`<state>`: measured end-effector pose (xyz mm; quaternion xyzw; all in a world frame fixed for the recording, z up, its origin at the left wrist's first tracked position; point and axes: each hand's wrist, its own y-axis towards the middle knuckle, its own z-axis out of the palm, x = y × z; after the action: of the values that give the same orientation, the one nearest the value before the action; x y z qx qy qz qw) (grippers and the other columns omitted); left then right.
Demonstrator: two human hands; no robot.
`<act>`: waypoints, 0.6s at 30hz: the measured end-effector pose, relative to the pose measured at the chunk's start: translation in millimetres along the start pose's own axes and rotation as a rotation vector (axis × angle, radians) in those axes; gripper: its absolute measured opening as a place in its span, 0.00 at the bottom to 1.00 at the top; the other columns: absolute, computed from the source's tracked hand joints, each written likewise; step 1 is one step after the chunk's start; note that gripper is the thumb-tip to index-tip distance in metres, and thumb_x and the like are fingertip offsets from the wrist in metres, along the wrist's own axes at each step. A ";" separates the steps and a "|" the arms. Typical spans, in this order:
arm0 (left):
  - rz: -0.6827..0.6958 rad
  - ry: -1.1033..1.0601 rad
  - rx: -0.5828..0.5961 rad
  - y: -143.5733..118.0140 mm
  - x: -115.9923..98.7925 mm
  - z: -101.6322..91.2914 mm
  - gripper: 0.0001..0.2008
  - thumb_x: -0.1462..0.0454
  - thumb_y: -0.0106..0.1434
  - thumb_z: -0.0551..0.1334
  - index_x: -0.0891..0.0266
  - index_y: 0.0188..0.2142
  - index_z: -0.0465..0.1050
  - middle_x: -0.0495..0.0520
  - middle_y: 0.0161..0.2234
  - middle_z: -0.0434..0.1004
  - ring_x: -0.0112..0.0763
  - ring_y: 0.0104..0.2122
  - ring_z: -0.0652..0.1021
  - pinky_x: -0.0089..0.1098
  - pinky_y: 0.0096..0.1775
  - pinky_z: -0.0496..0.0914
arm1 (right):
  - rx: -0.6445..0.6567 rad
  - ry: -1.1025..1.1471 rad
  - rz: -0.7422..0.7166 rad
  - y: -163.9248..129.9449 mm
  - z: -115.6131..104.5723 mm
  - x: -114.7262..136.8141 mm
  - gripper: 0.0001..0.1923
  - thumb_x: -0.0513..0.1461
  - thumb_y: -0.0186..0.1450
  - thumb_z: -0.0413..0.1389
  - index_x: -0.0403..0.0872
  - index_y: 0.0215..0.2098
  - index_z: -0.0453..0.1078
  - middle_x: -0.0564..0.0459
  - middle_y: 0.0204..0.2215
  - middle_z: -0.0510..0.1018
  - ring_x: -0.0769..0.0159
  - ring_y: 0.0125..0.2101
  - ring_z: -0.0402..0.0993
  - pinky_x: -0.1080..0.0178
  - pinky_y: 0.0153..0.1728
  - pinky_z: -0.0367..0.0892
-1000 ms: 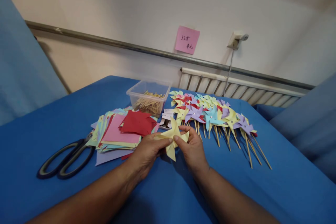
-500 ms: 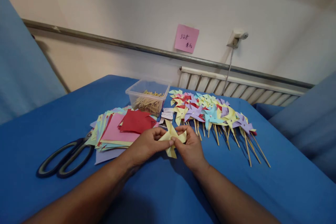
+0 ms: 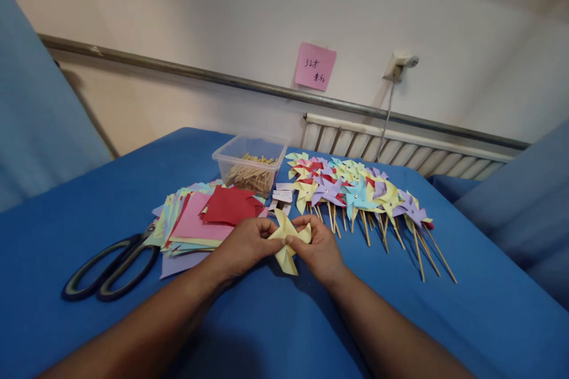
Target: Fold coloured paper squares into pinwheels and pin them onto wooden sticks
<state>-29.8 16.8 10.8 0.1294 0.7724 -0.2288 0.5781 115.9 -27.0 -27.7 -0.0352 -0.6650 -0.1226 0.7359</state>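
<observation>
Both hands pinch a folded yellow paper pinwheel above the middle of the blue table.

The left hand (image 3: 242, 246) and right hand (image 3: 317, 249) meet at the yellow pinwheel (image 3: 287, 240), fingertips closed on its soft, pointed matte flaps from either side. Towards the left edge lie black-handled scissors (image 3: 109, 269) beside a loose stack of flat coloured paper squares (image 3: 202, 219). Further back, finished pinwheels (image 3: 360, 195) on thin wooden sticks fan out to the right, and a clear plastic box (image 3: 251, 169) of sticks sits near the far edge.

Both hands (image 3: 284, 246) together, fingers (image 3: 291, 241) pinched
</observation>
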 end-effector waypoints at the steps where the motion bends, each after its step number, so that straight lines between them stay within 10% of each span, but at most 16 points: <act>1: 0.001 0.007 -0.008 0.0 0.1 0.1 0.11 0.58 0.47 0.67 0.64 0.22 0.70 0.48 0.20 0.73 0.28 0.21 0.70 0.26 0.23 0.59 | 0.012 0.025 0.019 0.8 -0.4 -1.8 0.12 0.35 0.50 0.61 0.48 0.33 0.67 0.61 0.23 0.71 0.70 0.22 0.68 0.67 0.25 0.64; 18: -0.069 -0.137 -0.121 -0.5 -4.3 -0.7 0.10 0.61 0.48 0.67 0.64 0.23 0.68 0.43 0.16 0.68 0.21 0.16 0.65 0.24 0.21 0.57 | 0.121 0.394 0.105 5.7 -1.9 -10.7 0.20 0.39 0.49 0.68 0.46 0.37 0.68 0.55 0.28 0.80 0.70 0.26 0.74 0.67 0.30 0.68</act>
<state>-29.4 16.9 15.2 0.0519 0.7475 -0.2098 0.6281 118.1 -20.5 -37.9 -0.0008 -0.5116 -0.0486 0.8578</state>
